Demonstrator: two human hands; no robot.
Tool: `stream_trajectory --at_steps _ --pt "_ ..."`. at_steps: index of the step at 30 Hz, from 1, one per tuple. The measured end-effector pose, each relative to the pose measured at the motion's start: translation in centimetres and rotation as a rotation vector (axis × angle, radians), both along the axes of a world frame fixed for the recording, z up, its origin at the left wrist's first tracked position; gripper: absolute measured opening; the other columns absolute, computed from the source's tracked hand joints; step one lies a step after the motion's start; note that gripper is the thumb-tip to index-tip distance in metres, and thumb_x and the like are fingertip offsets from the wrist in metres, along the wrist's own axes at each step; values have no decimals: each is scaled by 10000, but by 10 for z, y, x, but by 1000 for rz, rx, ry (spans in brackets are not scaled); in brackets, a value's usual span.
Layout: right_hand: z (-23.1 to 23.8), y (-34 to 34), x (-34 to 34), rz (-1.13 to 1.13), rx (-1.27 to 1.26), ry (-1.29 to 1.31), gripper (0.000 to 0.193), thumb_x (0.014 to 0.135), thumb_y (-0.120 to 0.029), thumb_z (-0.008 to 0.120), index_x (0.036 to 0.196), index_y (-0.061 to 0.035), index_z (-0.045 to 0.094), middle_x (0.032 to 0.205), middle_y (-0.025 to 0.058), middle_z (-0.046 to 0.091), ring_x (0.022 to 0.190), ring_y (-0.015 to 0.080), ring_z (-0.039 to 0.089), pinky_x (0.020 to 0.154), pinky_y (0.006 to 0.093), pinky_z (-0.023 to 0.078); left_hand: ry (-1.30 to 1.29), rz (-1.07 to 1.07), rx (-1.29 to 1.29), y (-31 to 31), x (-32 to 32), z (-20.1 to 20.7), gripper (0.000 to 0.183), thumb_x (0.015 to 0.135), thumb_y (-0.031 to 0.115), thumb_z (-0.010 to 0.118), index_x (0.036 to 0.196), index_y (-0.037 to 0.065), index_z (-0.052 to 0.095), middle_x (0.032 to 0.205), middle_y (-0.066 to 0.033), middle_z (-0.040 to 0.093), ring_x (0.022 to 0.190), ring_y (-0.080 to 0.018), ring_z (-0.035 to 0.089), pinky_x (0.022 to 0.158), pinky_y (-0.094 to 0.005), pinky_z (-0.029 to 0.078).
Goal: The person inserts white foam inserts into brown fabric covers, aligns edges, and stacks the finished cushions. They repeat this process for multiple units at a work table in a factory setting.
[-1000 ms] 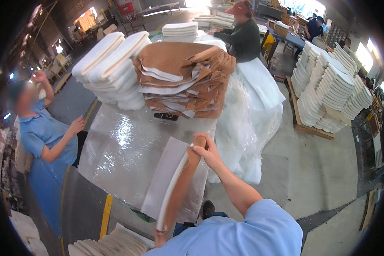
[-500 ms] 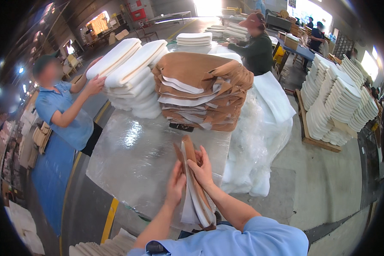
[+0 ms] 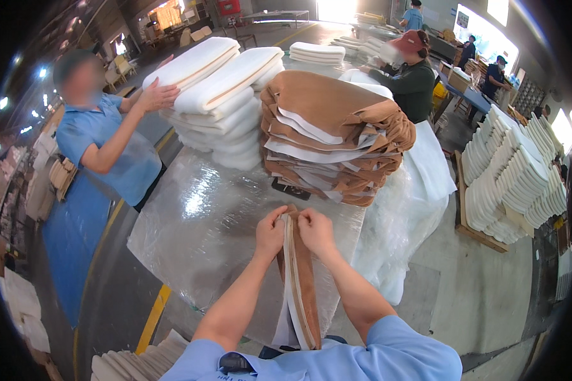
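Observation:
Between my hands hangs a long brown fabric cover (image 3: 305, 279) with a white inner layer and pale edges, its lower end reaching down to my lap. My left hand (image 3: 270, 233) pinches the cover's far end on the left. On the right side of that same end, my right hand (image 3: 316, 232) is closed on the brown fabric. Just beyond my hands rises a tall pile of folded brown covers (image 3: 337, 101) with white lining showing. A dark object (image 3: 291, 189) lies at the pile's foot, partly hidden.
Plastic sheeting covers the table (image 3: 203, 247). White foam pads (image 3: 200, 66) are stacked at its left, where a co-worker's hands (image 3: 159, 95) touch them. Another co-worker (image 3: 416, 79) stands at the far side. Clear plastic and white wadding (image 3: 394, 235) hang off the right; a loaded pallet (image 3: 483, 236) stands beyond.
My hands have moved to the cover's far end and closed on its two sides; before, the fingers were more spread. The view has shifted slightly. The left co-worker's hands have moved over the pads.

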State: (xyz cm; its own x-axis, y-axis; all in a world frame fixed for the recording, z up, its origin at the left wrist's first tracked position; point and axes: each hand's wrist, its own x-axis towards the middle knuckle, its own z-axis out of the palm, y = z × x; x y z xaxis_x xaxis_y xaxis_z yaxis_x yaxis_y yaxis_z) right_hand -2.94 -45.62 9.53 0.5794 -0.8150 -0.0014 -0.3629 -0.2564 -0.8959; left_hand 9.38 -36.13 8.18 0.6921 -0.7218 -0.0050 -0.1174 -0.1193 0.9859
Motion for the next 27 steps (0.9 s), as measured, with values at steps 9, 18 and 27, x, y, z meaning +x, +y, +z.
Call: stream_trajectory --at_steps 9,18,27 --pt "43 0 5 250 -147 119 458 952 -357 708 1204 19 638 962 252 756 982 445 738 848 507 573 20 -76 -46 7 24 -14 410 967 38 581 1358 9 698 1297 -101 734 1157 -149 664 1024 -296 500" --pt "25 -27 15 231 -253 295 285 1023 -273 581 1003 -12 694 891 285 721 878 508 693 812 574 550 -407 38 -16 -16 12 0 266 926 42 675 1182 24 746 1198 -144 730 1133 -309 704 999 -369 537" --pt "15 -24 17 539 -382 183 243 1048 -273 562 999 -43 623 839 237 702 811 475 684 724 581 519 -307 186 -196 -16 3 -15 55 963 43 681 1001 10 703 1095 -136 711 1021 -307 693 897 -378 550"
